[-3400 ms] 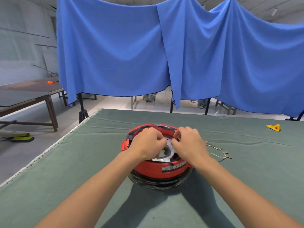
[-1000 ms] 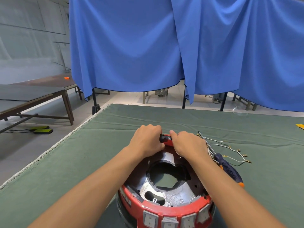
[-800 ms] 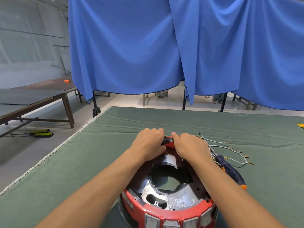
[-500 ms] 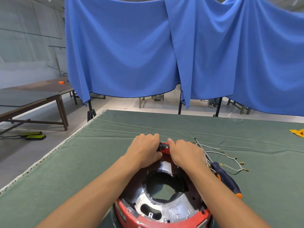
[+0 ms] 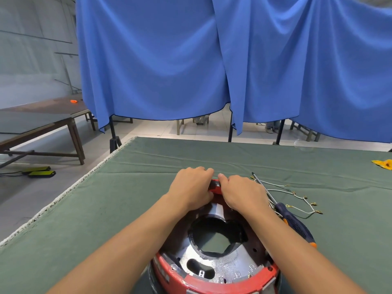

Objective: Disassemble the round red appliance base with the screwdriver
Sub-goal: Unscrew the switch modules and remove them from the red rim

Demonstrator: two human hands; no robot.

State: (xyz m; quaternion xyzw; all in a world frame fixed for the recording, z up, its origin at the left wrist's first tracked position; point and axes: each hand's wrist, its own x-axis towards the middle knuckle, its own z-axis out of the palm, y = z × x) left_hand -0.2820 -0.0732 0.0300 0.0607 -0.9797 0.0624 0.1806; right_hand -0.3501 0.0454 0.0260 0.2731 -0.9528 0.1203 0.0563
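Observation:
The round red appliance base (image 5: 214,279) lies on the green table cloth right in front of me, its open silver and black inside facing up. My left hand (image 5: 191,187) and my right hand (image 5: 241,194) both grip the far rim of the base, fingers curled over a small black part between them. The screwdriver (image 5: 294,223), blue handle with orange trim, lies on the cloth just right of the base, its shaft pointing away from me.
Loose white wires with metal terminals (image 5: 297,198) lie under and beside the screwdriver. A yellow piece (image 5: 384,163) sits at the far right table edge. The cloth's left edge (image 5: 63,196) drops to the floor. Blue curtains (image 5: 212,60) hang behind.
Since 3.4 s ago the base has come close to me and my hands moved from its middle to its far rim. In the last second the hands stay put; only the view shifts.

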